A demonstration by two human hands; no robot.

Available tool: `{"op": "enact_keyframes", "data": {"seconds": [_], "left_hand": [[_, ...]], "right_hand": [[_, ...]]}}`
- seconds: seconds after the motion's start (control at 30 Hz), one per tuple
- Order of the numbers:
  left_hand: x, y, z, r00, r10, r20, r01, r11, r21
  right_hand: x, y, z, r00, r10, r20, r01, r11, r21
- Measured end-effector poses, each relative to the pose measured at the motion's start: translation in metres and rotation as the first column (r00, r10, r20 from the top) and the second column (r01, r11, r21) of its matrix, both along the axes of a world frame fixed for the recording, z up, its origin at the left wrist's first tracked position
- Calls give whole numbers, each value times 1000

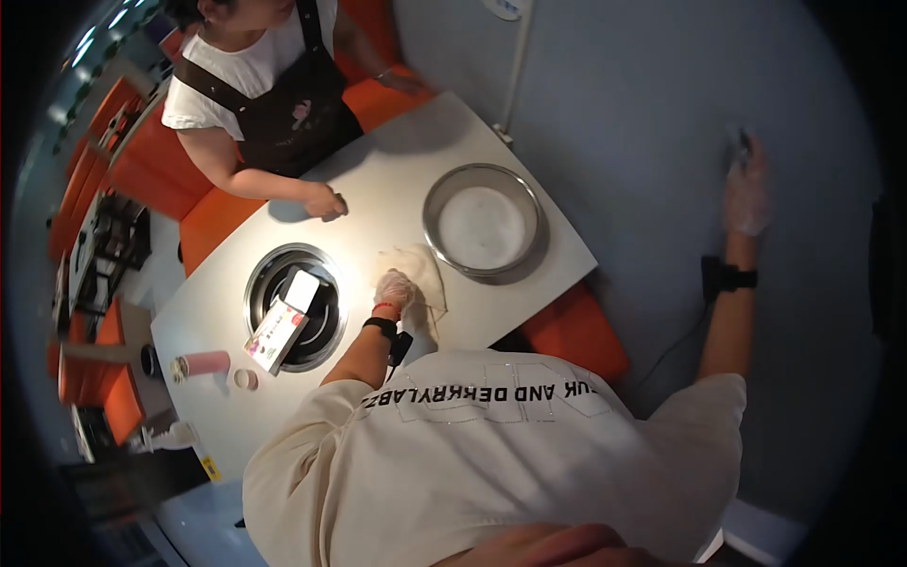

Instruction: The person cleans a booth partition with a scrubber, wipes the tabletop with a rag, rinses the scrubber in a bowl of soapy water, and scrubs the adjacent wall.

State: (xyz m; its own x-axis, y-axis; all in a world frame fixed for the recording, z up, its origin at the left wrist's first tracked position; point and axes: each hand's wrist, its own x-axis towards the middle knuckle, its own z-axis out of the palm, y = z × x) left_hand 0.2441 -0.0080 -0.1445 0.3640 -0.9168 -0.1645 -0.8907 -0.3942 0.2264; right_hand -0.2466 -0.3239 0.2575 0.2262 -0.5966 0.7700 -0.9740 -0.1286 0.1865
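Note:
My left hand, in a clear plastic glove, is closed on a pale cloth lying on the white table, between the round pot recess and a metal bowl. Out to the right, my gloved right hand is raised in front of the grey-blue wall. It is blurred and closed around a small dark object whose kind I cannot make out. The round metal bowl stands right of the cloth, with a whitish content or bottom.
A white printed box lies over the pot recess in the white table. Left of it are a pink bottle and a small round lid. Across the table sits an aproned person, one hand above the tabletop. Orange seats flank the table.

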Motion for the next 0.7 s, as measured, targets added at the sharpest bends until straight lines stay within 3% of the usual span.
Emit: {"op": "enact_keyframes", "data": {"seconds": [0.07,0.17,0.23,0.3,0.37,0.47,0.53,0.6,0.67,0.7], "left_hand": [[6,-8,-25,989,-86,118,79,995,64],[-13,-27,-2,900,347,-264,-398,901,-171],[-26,-41,27,896,294,-333,-389,882,-268],[-42,-62,76,844,387,-371,-495,828,-263],[-48,-82,99,875,252,-413,-427,804,-414],[-56,-118,127,932,9,-363,-246,752,-612],[-64,-140,162,909,-38,-415,-233,780,-581],[-72,-148,178,881,-48,-470,-255,790,-558],[-70,-148,183,855,-7,-518,-322,776,-542],[-63,-146,171,866,1,-500,-328,756,-566]], "right_hand": [[-22,-5,18,991,-120,52,123,991,-54],[-90,-25,35,984,-146,98,164,963,-216],[-127,-39,41,979,-151,135,186,932,-310],[-128,-38,39,990,-38,138,85,929,-360],[-110,-27,39,978,181,106,-130,920,-370],[-99,-21,43,994,-102,36,108,928,-357],[-124,-47,28,950,-311,-4,272,836,-477],[-130,-53,19,916,-401,30,362,788,-498],[-112,-53,9,920,-367,136,390,823,-414],[-91,-42,7,954,-299,36,287,866,-409]]}}
